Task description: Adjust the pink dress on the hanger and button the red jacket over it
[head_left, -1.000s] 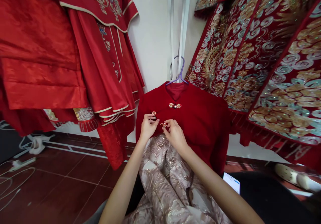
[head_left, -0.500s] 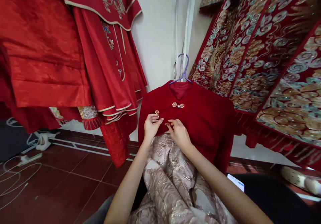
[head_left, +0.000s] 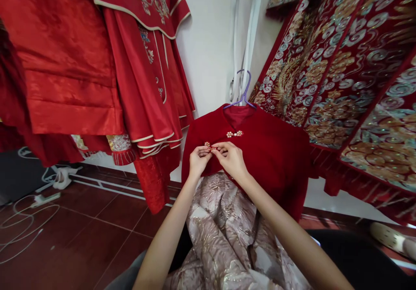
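Note:
A dark red jacket (head_left: 269, 156) hangs in front of me on a purple hanger (head_left: 241, 96). Its upper beaded clasp (head_left: 234, 133) is fastened near the collar. My left hand (head_left: 199, 160) and my right hand (head_left: 231, 159) meet at the second beaded clasp (head_left: 209, 146), lower on the front. Both pinch it with thumb and fingertips. Below the jacket hangs a pale pink and gold brocade skirt (head_left: 224, 233), between my forearms.
Red satin garments (head_left: 97, 60) hang at the left. Embroidered red and gold robes (head_left: 344, 65) hang at the right. White cables (head_left: 22, 212) lie on the dark red tile floor. A pale shoe (head_left: 388, 236) lies at the far right.
My hands have come together, bringing the two halves of the second clasp into contact. The view has shifted slightly left, so the phone by my right arm is out of sight.

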The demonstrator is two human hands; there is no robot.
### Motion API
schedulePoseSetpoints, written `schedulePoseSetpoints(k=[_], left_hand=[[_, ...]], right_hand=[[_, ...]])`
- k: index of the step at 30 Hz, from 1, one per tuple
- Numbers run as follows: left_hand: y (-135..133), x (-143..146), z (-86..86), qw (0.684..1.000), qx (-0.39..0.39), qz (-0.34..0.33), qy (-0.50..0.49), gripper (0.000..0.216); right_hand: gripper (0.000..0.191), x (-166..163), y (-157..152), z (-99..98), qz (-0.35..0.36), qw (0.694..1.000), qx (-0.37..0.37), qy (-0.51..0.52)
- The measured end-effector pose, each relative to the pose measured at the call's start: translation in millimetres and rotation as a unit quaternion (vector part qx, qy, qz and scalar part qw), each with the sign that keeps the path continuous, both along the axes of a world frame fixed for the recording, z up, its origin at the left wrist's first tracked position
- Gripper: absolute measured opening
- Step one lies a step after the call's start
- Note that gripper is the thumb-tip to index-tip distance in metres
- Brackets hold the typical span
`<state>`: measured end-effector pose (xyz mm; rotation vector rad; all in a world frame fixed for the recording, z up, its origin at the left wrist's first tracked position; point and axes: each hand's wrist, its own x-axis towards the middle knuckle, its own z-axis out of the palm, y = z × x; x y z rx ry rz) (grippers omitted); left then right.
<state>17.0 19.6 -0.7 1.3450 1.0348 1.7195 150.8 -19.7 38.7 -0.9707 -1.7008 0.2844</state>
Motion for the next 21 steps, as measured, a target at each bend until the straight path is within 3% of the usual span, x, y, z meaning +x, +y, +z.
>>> schedulePoseSetpoints(k=[6,13,21], left_hand=[[4,-2,5.3,0.997,-0.046,-0.02,-0.052,0.032],[6,-7,5.7,0.997,-0.03,-0.054,-0.053,0.032],[16,-10,1.8,0.999,-0.014,-0.041,-0.023,0.031]], right_hand=[[0.016,-1,37,-4.5,-0.008,0.999,-0.021,-0.033],[0.016,-4,45,-8.3,-0.034,0.997,-0.004,-0.072],[0.015,-6,50,-13.2,-0.033,0.997,0.003,-0.074]])
